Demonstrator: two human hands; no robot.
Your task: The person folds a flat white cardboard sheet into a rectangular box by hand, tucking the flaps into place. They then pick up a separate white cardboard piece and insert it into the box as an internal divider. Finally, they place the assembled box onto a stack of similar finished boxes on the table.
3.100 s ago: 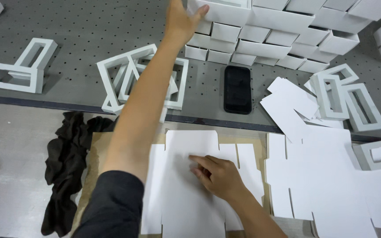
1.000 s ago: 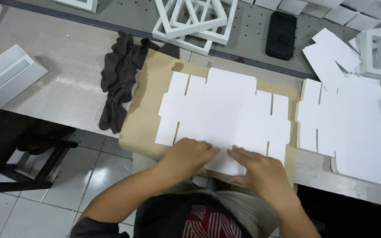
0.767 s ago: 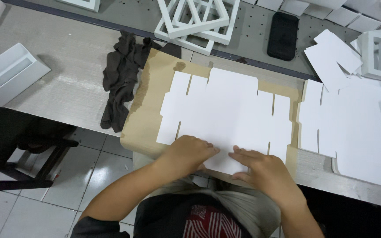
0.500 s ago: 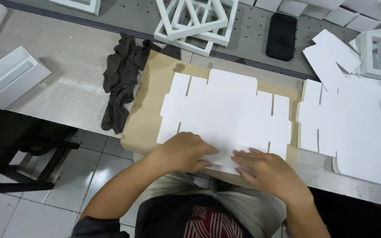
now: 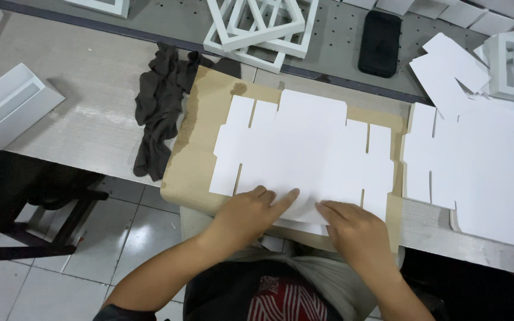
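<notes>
On the grey bench (image 5: 90,119), the left hand (image 5: 251,208) and right hand (image 5: 352,226) press open-palmed on the white die-cut card blank (image 5: 304,154). The blank overhangs the brown backing board (image 5: 200,154), so uneven pressure might crease it crookedly.

Bright, even overhead light. White card blank (image 5: 304,154) near overexposed, little surface detail. Soft sheen on worktable (image 5: 90,107) at left. Shadows faint. Mild softness overall, slight edge distortion.
</notes>
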